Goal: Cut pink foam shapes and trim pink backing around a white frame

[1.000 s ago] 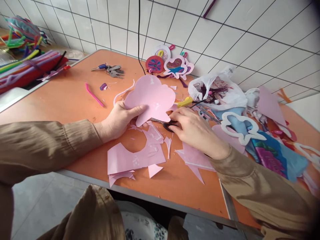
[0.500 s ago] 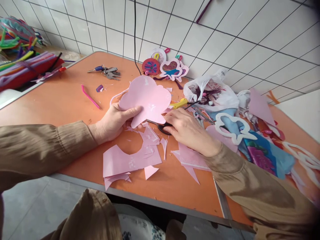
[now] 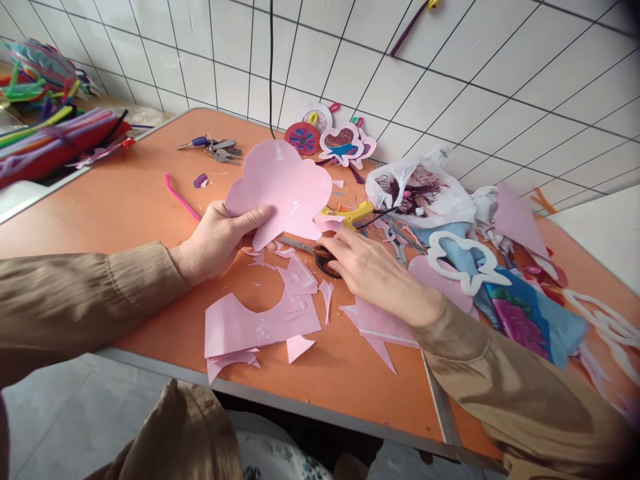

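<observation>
Pink and scalloped, a cutout (image 3: 285, 190) is pinched at its left edge in a person's nearly closed left hand (image 3: 215, 239) above an orange table (image 3: 355, 383); the right hand (image 3: 373, 270), fingers curled, grips black-handled scissors (image 3: 299, 245), blade showing just below the cutout, near strewn pink offcuts (image 3: 255, 327).

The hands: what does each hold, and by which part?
Left hand: the pink cutout, by its lower left edge. Right hand: the scissors, by their black handles.
</observation>
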Motion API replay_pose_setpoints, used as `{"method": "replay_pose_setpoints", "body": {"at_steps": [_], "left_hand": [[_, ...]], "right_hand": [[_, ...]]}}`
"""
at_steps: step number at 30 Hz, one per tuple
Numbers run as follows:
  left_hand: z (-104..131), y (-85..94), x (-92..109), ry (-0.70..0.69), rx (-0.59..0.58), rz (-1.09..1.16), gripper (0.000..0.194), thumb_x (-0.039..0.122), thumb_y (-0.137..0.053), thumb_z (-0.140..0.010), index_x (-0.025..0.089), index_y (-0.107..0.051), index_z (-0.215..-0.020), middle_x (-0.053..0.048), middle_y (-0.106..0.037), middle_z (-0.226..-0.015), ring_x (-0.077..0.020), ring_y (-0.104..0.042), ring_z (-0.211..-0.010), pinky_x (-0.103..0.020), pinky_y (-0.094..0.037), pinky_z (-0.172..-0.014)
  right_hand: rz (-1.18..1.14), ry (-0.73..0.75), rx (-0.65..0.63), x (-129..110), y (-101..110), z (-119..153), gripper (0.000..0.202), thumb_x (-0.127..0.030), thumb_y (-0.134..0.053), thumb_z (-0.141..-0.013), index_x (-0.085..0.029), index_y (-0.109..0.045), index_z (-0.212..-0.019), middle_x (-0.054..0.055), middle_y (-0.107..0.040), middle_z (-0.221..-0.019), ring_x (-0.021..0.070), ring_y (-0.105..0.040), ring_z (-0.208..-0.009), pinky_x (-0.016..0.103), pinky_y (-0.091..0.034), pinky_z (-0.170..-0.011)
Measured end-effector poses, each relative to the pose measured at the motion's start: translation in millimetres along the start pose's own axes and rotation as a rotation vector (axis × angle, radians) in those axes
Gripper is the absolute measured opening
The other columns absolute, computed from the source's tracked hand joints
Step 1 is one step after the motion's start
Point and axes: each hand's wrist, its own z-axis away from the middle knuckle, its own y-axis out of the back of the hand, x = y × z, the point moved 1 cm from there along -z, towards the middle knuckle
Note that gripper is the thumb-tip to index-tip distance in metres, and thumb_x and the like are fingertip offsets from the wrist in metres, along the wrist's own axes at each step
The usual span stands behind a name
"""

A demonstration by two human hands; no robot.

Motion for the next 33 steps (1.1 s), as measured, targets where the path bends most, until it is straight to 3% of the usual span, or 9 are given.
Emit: {"method": "replay_pose_setpoints", "body": {"at_steps": [3,6,10,13,17,24,33], "left_hand": [[-2.9,3.0,2.2,-0.013,0.053,0.014,0.024,0.029,-0.082,-0.075,0.009,-0.068,-0.076,-0.004,-0.068,-0.062,-0.0155,-0.064,-0.048,-0.028,-0.055,-0.048],[-7.7,7.5,6.4,-0.061,0.109,0.034,0.020,0.024,-0.081,-0.075,0.009,-0.068,-0.080,-0.004,-0.069,-0.065,-0.0125,-0.063,-0.049,-0.025,-0.056,-0.050],[-14.2,14.5,9.0,-0.082,0.154,0.092,0.017,0.020,-0.079,-0.078,0.011,-0.066,-0.083,-0.001,-0.066,-0.062,-0.0117,-0.063,-0.052,-0.024,-0.055,-0.054],[-16.5,16.9,8.0,-0.071,0.154,0.108,0.014,0.020,-0.077,-0.079,0.011,-0.066,-0.081,-0.001,-0.064,-0.058,-0.0120,-0.062,-0.051,-0.025,-0.056,-0.055],[-16.5,16.5,6.5,-0.046,0.167,0.054,0.017,0.022,-0.078,-0.079,0.009,-0.068,-0.082,-0.006,-0.069,-0.064,-0.0131,-0.064,-0.051,-0.025,-0.053,-0.051],[-13.0,12.2,5.4,-0.052,0.116,0.043,0.019,0.023,-0.081,-0.077,0.008,-0.069,-0.079,-0.005,-0.066,-0.064,-0.0145,-0.066,-0.051,-0.024,-0.054,-0.047],[-8.8,10.5,1.3,-0.017,0.062,0.025,0.016,0.024,-0.079,-0.078,0.011,-0.070,-0.074,-0.004,-0.068,-0.064,-0.0136,-0.063,-0.047,-0.026,-0.056,-0.048]], "right_hand": [[-0.199,-0.076,0.106,3.7,0.1,0.7,0.043,-0.005,-0.048,-0.089,-0.019,-0.060,-0.129,0.016,-0.065,-0.123,0.0296,-0.069,-0.102,0.047,-0.057,-0.088],[-0.620,-0.172,0.177,12.3,-3.6,-3.4,0.049,-0.011,-0.050,-0.087,-0.025,-0.058,-0.133,0.010,-0.068,-0.121,0.0264,-0.067,-0.111,0.046,-0.055,-0.097],[-1.147,-0.339,0.150,20.4,-6.8,-8.1,0.039,-0.028,-0.063,-0.085,-0.024,-0.060,-0.124,0.006,-0.067,-0.100,0.0192,-0.066,-0.090,0.034,-0.055,-0.078],[-1.337,-0.334,0.143,19.5,-3.5,-4.8,0.048,-0.049,-0.075,-0.080,-0.024,-0.061,-0.119,0.003,-0.061,-0.093,0.0161,-0.060,-0.083,0.028,-0.048,-0.068],[-1.265,-0.195,0.120,11.1,-1.4,4.1,0.058,-0.069,-0.072,-0.078,-0.022,-0.064,-0.111,0.002,-0.059,-0.086,0.0149,-0.055,-0.077,0.029,-0.045,-0.070],[-1.019,-0.193,0.121,-7.4,-4.1,9.9,0.051,-0.062,-0.071,-0.082,-0.017,-0.069,-0.106,0.002,-0.059,-0.076,0.0143,-0.052,-0.068,0.029,-0.042,-0.063],[-1.124,-0.180,0.074,-13.3,-0.3,9.5,0.059,-0.070,-0.069,-0.079,-0.016,-0.069,-0.101,0.002,-0.059,-0.072,0.0139,-0.055,-0.064,0.027,-0.045,-0.057]]}}
